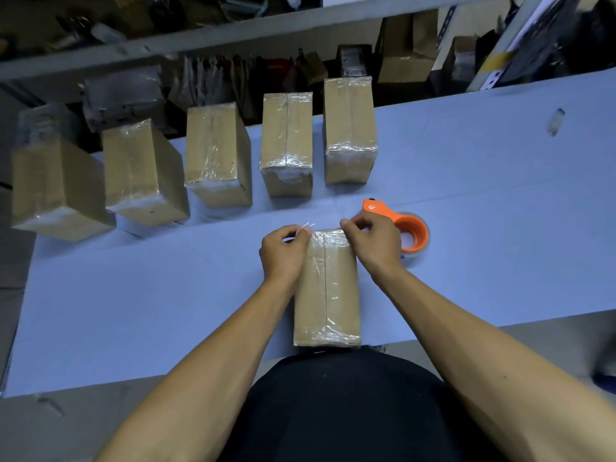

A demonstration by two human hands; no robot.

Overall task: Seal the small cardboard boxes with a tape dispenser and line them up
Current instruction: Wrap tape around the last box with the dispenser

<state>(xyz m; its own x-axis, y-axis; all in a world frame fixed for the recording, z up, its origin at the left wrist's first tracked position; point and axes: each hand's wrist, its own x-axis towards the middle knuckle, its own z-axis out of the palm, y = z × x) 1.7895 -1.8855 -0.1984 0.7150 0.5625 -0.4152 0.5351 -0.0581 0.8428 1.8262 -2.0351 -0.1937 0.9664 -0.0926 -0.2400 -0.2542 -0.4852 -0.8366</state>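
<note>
Box (326, 288) lies lengthwise at table's near edge, centre, w/ tape along the top seam. Left hand (283, 253) and right hand (373, 243) each pinch clear tape (328, 235) at the box's far end, prob. to stretch it flat across that edge before pressing down. Orange dispenser (405, 226) sits just right of the right hand, w/in reach. Five sealed boxes (286, 145) are lined along the far edge. Blue table (483, 195); cluttered shelves (233, 35) behind.
</note>
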